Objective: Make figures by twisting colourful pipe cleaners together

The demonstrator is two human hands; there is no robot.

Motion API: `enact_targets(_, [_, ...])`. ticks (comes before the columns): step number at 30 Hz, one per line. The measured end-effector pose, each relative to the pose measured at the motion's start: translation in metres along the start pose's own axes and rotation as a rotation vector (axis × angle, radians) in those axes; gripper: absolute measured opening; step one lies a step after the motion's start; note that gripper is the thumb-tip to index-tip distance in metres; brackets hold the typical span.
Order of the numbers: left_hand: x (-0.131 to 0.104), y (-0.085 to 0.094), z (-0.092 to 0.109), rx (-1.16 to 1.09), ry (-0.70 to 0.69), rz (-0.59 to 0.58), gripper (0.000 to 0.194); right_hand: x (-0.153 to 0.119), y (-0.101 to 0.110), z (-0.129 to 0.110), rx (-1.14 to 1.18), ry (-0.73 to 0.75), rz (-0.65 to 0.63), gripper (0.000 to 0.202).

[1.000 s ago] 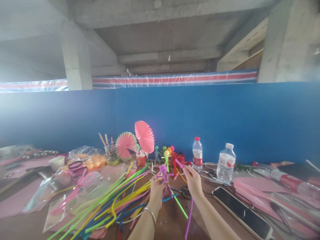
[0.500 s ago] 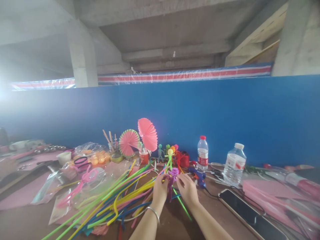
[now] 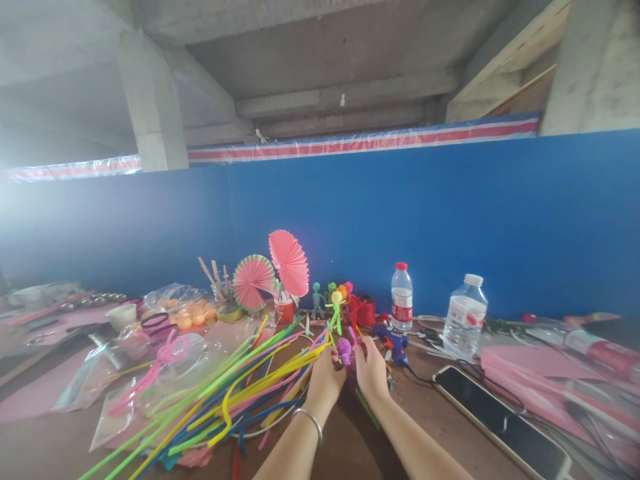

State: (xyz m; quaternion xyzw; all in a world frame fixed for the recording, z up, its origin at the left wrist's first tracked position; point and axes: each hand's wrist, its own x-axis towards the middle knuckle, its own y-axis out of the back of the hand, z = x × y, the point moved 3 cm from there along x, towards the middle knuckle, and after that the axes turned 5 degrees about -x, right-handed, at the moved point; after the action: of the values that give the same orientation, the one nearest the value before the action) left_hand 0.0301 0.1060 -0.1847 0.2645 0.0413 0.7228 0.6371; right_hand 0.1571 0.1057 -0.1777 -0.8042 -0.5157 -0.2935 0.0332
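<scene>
A purple pipe-cleaner figure with a coiled round head is between my two hands. My left hand pinches it from the left side. My right hand is closed on a purple pipe-cleaner end that sticks up beside the head. Just behind stands a yellow-green pipe-cleaner figure. Left of my hands lies a loose spread of pipe cleaners in green, yellow, blue and pink. The lower part of the purple figure is hidden by my fingers.
Behind my hands are more small figures, a red cup and pink paper fans. To the right are a blue glue gun, two water bottles and a phone. A blue partition backs the table.
The purple figure's head has dropped slightly and my hands have turned around it. A purple end now points up at my right fingertips. The whole view has shifted a little.
</scene>
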Motion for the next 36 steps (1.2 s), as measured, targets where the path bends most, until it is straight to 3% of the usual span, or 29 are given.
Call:
enact_targets(6, [-0.004, -0.002, 0.001, 0.041, -0.012, -0.019, 0.020, 0.003, -0.001, 0.001, -0.005, -0.001, -0.068, 0.019])
enact_targets(14, [-0.004, -0.007, 0.005, -0.029, -0.037, -0.057, 0.048, 0.001, 0.000, -0.002, -0.019, 0.015, -0.081, 0.019])
enact_targets(17, [-0.001, -0.008, 0.001, -0.008, -0.011, -0.039, 0.044, 0.002, 0.002, -0.002, -0.024, 0.013, -0.053, 0.021])
enact_targets(24, [-0.006, -0.006, -0.002, 0.124, -0.024, -0.057, 0.009, 0.002, 0.004, -0.004, -0.049, 0.015, -0.052, 0.024])
enact_targets(31, [-0.003, 0.007, 0.010, 0.046, -0.116, 0.043, 0.032, 0.000, 0.006, -0.008, -0.173, -0.005, -0.079, 0.027])
enact_targets(36, [-0.001, 0.011, 0.013, -0.130, -0.159, 0.090, 0.035, 0.001, 0.006, -0.006, -0.176, 0.043, -0.053, 0.027])
